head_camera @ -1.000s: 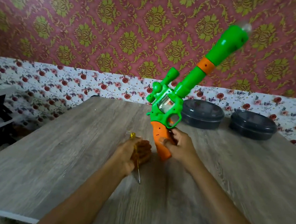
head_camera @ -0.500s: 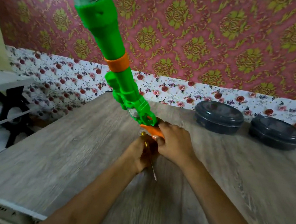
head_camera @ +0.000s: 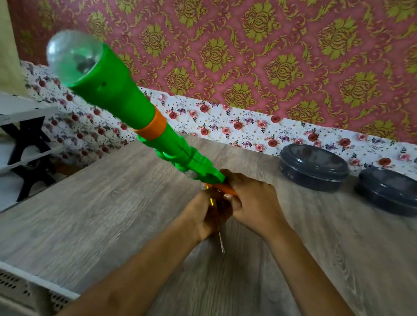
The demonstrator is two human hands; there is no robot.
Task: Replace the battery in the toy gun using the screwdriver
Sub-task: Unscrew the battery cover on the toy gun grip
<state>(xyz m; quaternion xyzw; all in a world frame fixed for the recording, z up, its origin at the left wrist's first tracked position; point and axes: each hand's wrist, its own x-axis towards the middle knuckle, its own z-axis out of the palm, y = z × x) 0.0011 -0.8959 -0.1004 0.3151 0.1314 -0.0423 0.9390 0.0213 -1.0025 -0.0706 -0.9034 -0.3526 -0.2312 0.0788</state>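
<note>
The toy gun (head_camera: 119, 95), whose barrel pointed toward 1 o'clock a second ago, has swung over to 10 o'clock and hangs above the table (head_camera: 86, 207). That probably turns the grip's screw side toward the person, though no battery cover shows. The right hand (head_camera: 254, 205) has its fingers (head_camera: 238, 189) curled round the orange grip at the gun's 4 o'clock end. Just beside it at 7 o'clock, the left hand (head_camera: 200, 213) grips the screwdriver (head_camera: 219, 234), whose tip points to 5 o'clock, away from the gun.

The grey wood-grain table (head_camera: 89, 221) carries a dark round lidded container (head_camera: 313, 167) and a second container (head_camera: 394, 191) just beside it.
</note>
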